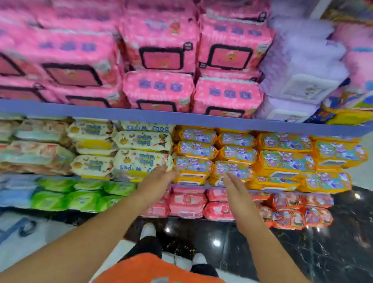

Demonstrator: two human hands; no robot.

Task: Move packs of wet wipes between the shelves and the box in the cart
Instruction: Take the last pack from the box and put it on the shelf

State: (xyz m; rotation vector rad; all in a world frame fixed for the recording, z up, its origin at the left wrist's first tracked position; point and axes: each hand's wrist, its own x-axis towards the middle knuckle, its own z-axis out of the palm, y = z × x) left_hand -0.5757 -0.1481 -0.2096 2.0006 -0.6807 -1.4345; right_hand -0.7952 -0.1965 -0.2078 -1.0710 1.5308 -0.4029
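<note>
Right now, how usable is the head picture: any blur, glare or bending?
Head view: motion blur smears the pink packs up top, worst at left. Head view: the orange packs, left hand and right hand read sharper. Head view: the blue shelf edge bows from the wide lens; bright glare spots the black floor.

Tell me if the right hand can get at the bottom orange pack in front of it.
Probably yes: the right hand is open and right at the orange pack, with nothing between them.

Bright, even light is cast. The pink packs (72, 51) at upper left are smeared by blur; lamp glare is reflected off the black floor (339, 251); the edges are bowed.
</note>
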